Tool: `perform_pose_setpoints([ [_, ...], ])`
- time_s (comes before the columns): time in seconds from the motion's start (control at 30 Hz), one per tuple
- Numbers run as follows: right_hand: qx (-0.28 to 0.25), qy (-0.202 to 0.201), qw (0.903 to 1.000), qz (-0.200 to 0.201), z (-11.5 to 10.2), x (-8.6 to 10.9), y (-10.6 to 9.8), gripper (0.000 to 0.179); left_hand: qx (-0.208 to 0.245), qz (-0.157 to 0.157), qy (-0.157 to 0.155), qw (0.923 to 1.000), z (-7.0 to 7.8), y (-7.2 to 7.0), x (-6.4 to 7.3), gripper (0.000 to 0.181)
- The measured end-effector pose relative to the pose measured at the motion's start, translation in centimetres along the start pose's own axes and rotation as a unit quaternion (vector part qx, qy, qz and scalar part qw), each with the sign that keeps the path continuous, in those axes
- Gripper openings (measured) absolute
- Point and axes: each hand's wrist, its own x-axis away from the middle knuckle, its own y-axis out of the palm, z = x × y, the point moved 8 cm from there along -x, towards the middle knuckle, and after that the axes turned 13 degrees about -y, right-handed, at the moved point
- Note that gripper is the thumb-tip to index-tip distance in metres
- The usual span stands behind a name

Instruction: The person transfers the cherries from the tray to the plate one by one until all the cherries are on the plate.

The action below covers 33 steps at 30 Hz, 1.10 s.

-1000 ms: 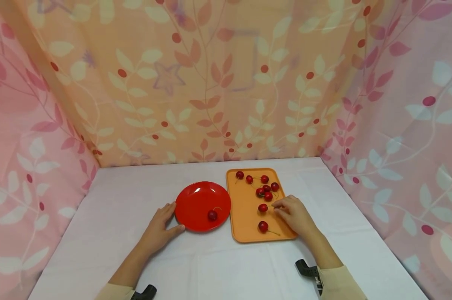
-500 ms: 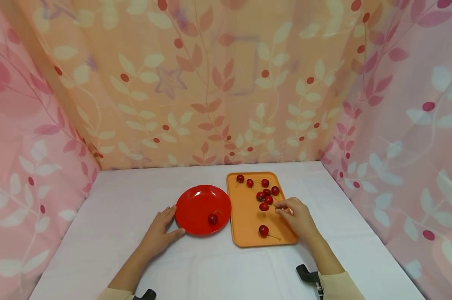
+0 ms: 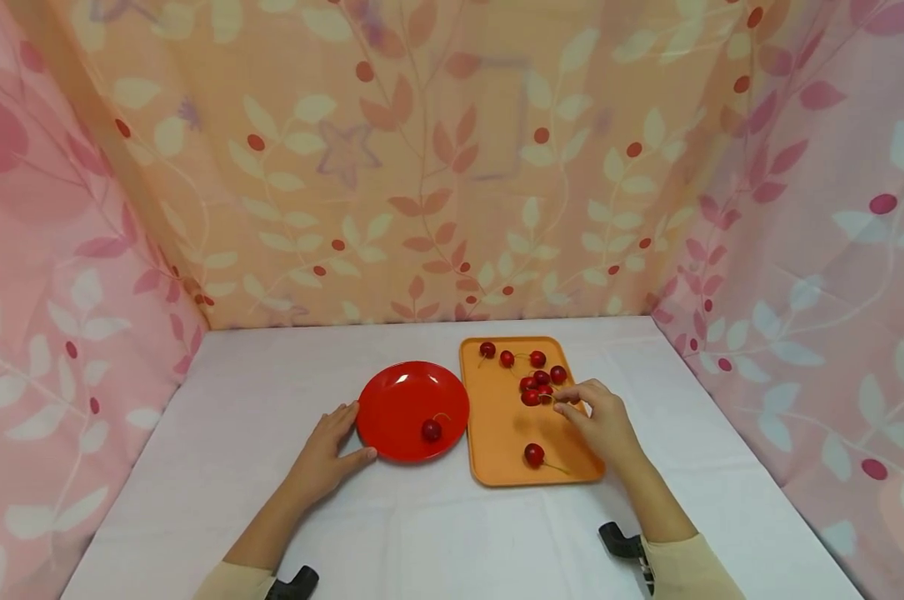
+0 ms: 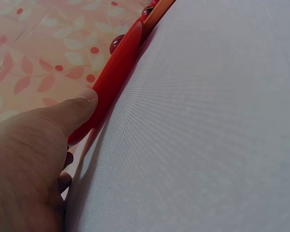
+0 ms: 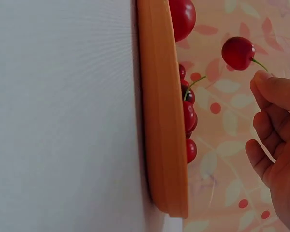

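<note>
My right hand [image 3: 600,417] pinches the green stem of a dark red cherry [image 5: 238,53] between thumb and fingertips. The right wrist view shows this cherry hanging above the orange tray [image 3: 496,450]. From the head it overlaps a cluster of several cherries [image 3: 541,377] on the tray. My left hand [image 3: 327,454] rests at the left side of a round red plate [image 3: 399,400], fingers and thumb spread along its rim. In the left wrist view the thumb [image 4: 82,108] touches the plate's edge. One cherry [image 3: 432,430] with a curved stem lies on the plate.
Another cherry [image 3: 534,455] lies alone near the tray's front, and others, including one cherry [image 3: 487,350], lie at its back. Plate and tray stand side by side on a white tablecloth [image 3: 407,533]. Leaf-patterned curtains [image 3: 422,167] enclose the back and sides.
My right hand has lifted the cherry by its stem off the tray, and in the head view it has moved up to the cluster. The left hand stays at the plate.
</note>
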Motion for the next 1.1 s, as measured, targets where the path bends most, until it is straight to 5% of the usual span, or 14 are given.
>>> perform_pose_setpoints([
  [1.1,-0.075,0.004,0.9952,-0.063,-3.7,-4.9,3.7,0.015,-0.006,0.000,-0.010,0.9999,0.2,0.1,0.0,0.092],
])
